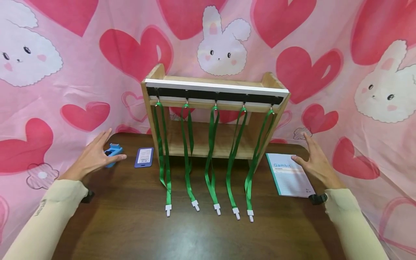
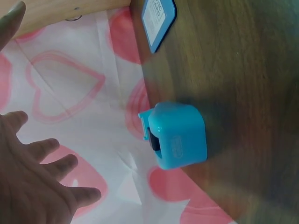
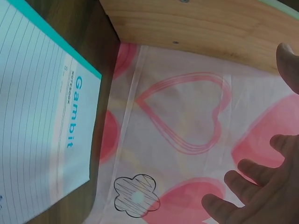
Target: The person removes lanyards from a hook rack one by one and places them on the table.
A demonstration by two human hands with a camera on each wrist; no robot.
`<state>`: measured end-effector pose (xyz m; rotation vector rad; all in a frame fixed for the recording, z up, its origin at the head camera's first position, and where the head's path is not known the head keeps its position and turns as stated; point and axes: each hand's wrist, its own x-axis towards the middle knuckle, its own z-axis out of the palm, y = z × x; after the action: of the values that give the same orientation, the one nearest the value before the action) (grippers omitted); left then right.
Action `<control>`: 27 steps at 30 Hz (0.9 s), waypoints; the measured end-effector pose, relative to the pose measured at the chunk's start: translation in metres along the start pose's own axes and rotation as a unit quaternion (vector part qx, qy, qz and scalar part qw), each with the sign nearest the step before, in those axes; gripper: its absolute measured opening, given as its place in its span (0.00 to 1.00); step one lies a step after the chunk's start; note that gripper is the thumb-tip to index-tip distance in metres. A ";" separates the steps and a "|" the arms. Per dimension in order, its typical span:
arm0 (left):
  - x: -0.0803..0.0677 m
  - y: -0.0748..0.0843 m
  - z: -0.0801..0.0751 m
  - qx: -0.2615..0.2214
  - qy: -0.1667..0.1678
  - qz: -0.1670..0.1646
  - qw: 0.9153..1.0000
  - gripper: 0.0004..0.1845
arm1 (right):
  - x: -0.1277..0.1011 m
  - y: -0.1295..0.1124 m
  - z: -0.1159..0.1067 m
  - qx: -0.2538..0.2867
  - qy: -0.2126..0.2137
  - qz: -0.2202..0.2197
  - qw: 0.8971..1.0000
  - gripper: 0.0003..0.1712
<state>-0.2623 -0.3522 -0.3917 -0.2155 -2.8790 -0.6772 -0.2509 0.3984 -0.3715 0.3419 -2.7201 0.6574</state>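
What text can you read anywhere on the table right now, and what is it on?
"Gambit": notebook cover, large teal letters.
"NOTEBOOK": small print beside it on the same cover.
Badge card: printed label, too small to read.
Blue box: embossed oval mark, too blurred to read.
Left sleeve: small print, unreadable.

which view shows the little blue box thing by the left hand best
The left wrist view: the blue box fills the middle, its dark slot and label plain. In the head view it is small, partly behind the left hand. The right wrist view misses it.
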 end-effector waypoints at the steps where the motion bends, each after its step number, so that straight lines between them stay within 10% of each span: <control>1: 0.001 0.000 0.000 -0.004 -0.001 -0.002 1.000 0.66 | 0.000 0.000 0.000 0.002 -0.002 0.007 1.000 0.59; 27: 0.020 0.027 0.012 -0.114 -0.026 -0.041 0.992 0.63 | 0.000 -0.011 0.021 0.198 0.009 0.092 0.976 0.53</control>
<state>-0.2790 -0.3208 -0.3869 -0.1482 -2.8677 -1.0329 -0.2533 0.3791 -0.3851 0.1733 -2.6102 1.2546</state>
